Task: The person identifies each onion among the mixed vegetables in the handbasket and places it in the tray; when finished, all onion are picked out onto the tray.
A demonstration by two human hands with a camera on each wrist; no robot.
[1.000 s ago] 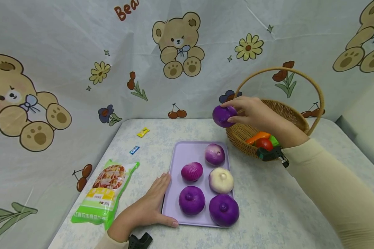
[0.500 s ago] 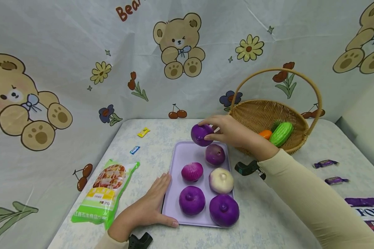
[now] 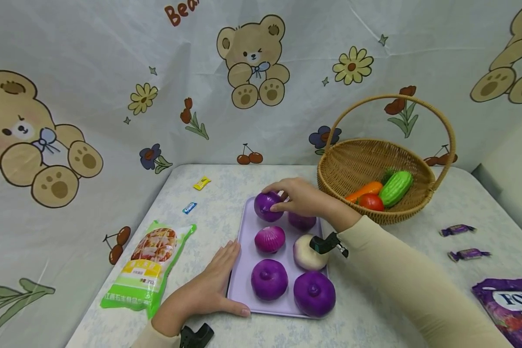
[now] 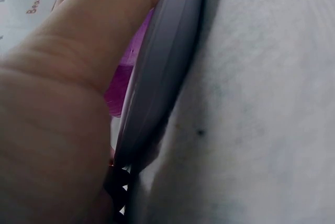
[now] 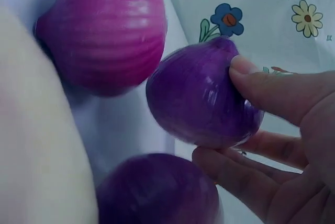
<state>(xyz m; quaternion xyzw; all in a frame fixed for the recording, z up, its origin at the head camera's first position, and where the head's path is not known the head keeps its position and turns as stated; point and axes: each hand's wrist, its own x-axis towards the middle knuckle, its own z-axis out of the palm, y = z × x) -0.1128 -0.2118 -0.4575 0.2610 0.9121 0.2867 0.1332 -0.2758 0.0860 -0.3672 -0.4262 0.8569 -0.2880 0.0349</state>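
My right hand (image 3: 302, 197) grips a dark purple onion (image 3: 268, 206) between thumb and fingers at the far left corner of a lilac tray (image 3: 248, 223). In the right wrist view the same onion (image 5: 204, 93) sits in the pinch. Several other onions are on the tray: a striped magenta one (image 3: 269, 239), a purple one (image 3: 302, 221) partly behind my hand, a white one (image 3: 309, 253) partly behind the wrist camera, and two big purple ones at the near end. My left hand (image 3: 213, 282) lies along the tray's left edge with straight fingers, thumb at the near corner.
A wicker basket (image 3: 356, 159) with a carrot (image 3: 365, 191), a tomato (image 3: 371, 202) and a green bumpy vegetable (image 3: 397, 188) stands back right. Left lie a green food packet (image 3: 150, 266) and two small candies. Right are two purple-wrapped sweets and a purple bag (image 3: 506, 302).
My right hand has carried the purple onion from beside the basket leftward and down to the tray's far left corner. My left hand has stayed on the tray's edge.
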